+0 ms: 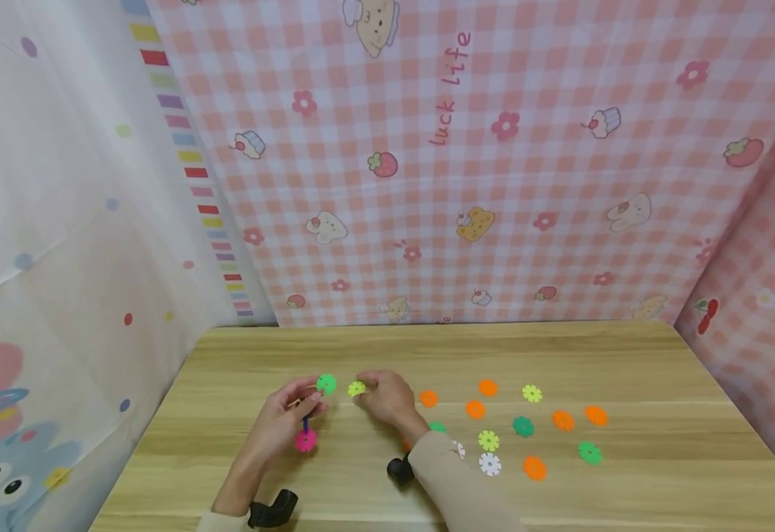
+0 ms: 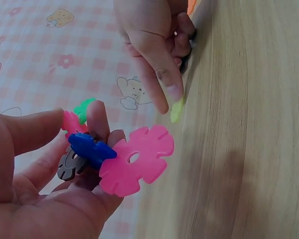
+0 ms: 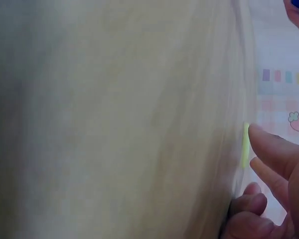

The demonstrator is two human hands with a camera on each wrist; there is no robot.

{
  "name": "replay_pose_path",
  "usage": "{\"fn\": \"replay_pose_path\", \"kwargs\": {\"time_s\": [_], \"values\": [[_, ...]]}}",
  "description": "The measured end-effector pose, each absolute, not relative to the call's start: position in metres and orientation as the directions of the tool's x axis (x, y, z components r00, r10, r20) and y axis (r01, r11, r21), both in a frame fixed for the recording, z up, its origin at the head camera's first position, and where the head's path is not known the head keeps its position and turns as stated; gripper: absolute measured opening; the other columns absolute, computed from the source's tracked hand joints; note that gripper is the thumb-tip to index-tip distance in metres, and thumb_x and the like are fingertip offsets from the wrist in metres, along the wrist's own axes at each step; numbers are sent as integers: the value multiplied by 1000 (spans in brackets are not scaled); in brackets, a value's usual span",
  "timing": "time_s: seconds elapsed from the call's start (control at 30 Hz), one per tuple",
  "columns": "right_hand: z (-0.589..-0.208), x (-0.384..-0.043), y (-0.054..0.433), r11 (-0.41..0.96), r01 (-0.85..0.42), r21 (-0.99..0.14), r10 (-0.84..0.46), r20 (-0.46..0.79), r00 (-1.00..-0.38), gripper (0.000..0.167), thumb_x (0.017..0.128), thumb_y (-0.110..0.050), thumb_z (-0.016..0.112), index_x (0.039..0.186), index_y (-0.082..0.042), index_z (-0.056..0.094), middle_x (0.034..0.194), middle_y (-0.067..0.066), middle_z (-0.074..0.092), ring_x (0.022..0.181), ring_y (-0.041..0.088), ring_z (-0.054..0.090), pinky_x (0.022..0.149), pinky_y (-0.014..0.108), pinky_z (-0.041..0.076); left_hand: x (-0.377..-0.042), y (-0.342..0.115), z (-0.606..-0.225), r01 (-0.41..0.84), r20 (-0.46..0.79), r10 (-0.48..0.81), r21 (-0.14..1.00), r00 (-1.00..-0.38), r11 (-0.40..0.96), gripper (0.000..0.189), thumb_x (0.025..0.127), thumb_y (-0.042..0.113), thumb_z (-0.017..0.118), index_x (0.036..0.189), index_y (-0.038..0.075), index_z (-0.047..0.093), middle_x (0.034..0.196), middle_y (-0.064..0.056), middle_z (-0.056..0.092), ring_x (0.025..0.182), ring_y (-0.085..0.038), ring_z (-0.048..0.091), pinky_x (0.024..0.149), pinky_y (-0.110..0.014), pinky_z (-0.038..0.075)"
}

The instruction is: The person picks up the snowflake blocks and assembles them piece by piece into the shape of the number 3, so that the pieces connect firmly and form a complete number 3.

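1. The left hand [image 1: 281,417] grasps a small joined cluster of slotted plastic discs, raised above the wooden table [image 1: 347,495], with thumb and fingers closed about it.
2. From the head view, that cluster shows chiefly as a green disc [image 1: 326,384] beyond the fingertips and a large pink disc [image 1: 306,441] below the hand, with a dark strip just above the pink.
3. The left wrist view tells more: a blue disc [image 2: 91,149] slotted against the large pink one, a dark grey disc [image 2: 66,172] beside the blue, and a smaller-looking pink piece [image 2: 72,123] at the thumb tip, near the green.
4. The right hand [image 1: 387,399] pinches a yellow-green disc [image 1: 357,389] between thumb and forefinger, near the left hand but apart from its cluster.
5. In the right wrist view this disc is seen nearly edge-on, a thin bright line at the fingertips (whether it touches the wood, I cannot tell). A scrap of blue and part of the left hand show in that view's upper corner.
6. Only the head view takes in the spread of loose discs, lying directly on the tabletop to the right: several orange ones [image 1: 535,468], two yellow-green ones [image 1: 489,441], green ones [image 1: 589,452], a teal one [image 1: 523,426] and white ones [image 1: 490,464], some partly hidden by the right arm.
7. Behind the table hangs a pink checked cloth [image 1: 460,177], its "luck life" lettering readable from the head.
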State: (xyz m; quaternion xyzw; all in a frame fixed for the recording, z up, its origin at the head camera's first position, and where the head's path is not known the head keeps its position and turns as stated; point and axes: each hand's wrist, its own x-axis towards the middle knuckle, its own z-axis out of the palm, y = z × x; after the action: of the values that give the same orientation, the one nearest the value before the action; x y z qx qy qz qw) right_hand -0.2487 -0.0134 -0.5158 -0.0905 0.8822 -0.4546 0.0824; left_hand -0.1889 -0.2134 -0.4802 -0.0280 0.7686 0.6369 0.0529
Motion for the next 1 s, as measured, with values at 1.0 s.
{"fn": "replay_pose_path", "kwargs": {"time_s": [1.0], "values": [[-514, -253, -14, 608, -56, -792, -203, -87, -975, 26, 75, -9, 84, 94, -13, 67, 89, 1, 66, 77, 17, 56, 70, 35, 49, -192, -207, -477, -118, -127, 44, 980, -991, 160, 39, 103, 8, 49, 143, 11, 51, 114, -22, 61, 95, -29, 62, 82, -31, 54]]}}
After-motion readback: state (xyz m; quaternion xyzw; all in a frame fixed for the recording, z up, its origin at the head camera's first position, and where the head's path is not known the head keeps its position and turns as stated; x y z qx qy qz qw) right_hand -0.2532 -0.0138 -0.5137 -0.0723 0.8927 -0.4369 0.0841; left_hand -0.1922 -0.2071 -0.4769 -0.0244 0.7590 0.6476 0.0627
